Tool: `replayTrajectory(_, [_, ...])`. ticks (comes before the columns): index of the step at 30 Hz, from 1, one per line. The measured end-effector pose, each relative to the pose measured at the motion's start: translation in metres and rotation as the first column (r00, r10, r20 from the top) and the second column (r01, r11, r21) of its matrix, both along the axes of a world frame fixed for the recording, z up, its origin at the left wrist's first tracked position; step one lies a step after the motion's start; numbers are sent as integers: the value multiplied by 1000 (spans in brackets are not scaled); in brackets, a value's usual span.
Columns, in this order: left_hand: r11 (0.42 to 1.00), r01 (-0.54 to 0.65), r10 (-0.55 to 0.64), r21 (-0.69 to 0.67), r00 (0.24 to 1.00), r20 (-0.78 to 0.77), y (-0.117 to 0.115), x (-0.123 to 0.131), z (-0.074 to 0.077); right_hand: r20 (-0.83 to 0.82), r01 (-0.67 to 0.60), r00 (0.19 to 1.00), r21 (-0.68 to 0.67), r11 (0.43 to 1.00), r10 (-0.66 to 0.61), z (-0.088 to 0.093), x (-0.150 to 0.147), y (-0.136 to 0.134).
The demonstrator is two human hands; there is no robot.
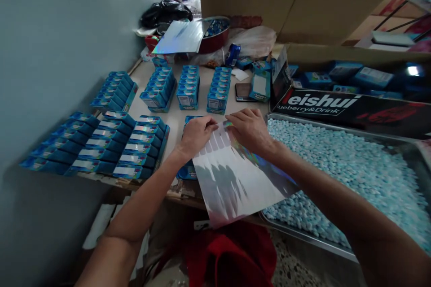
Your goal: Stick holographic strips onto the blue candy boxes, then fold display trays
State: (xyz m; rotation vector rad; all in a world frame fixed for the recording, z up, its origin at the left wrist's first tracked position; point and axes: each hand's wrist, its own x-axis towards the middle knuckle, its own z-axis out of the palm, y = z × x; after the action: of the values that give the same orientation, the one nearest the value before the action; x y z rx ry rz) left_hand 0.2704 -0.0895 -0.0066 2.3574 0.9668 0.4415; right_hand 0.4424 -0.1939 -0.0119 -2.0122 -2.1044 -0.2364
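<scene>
A shiny, iridescent sheet of stickers [232, 184] hangs tilted over the table's front edge, with a row of pale strips along its top. My left hand [198, 133] is closed, thumb and finger pinching at the sheet's top left corner. Closed on the top right part of the same sheet is my right hand [248, 129], its fingertips close to those of the left. Partly hidden behind my left hand and the sheet is a blue display box [187, 173]. Whether a single strip has come loose between the fingertips is too small to tell.
Several blue boxes in trays [129, 148] stand left and at the back [218, 89]. A metal tray of pale blue candies [336, 166] lies right, before a black printed carton [350, 110]. Another shiny sheet [182, 38] rests by a red bowl [215, 42].
</scene>
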Motion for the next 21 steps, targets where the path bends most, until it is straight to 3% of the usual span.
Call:
replayTrajectory(9, [968,50,-22,-247,993,113,-9,4,9,205,-111,976,173,979,75,-9,-5,-44])
replayTrajectory(13, [958,121,-90,-262,988,128,-20,16,18,224,-118,973,258,959,60,-4,1,-71])
replayTrajectory(17, [955,207,-185,-214,975,121,-33,34,25,152,-46,988,346,937,-8,7,10,-96])
replayTrajectory(21, [956,261,-252,-136,964,81,-47,50,32,42,114,989,376,920,-140,16,17,-110])
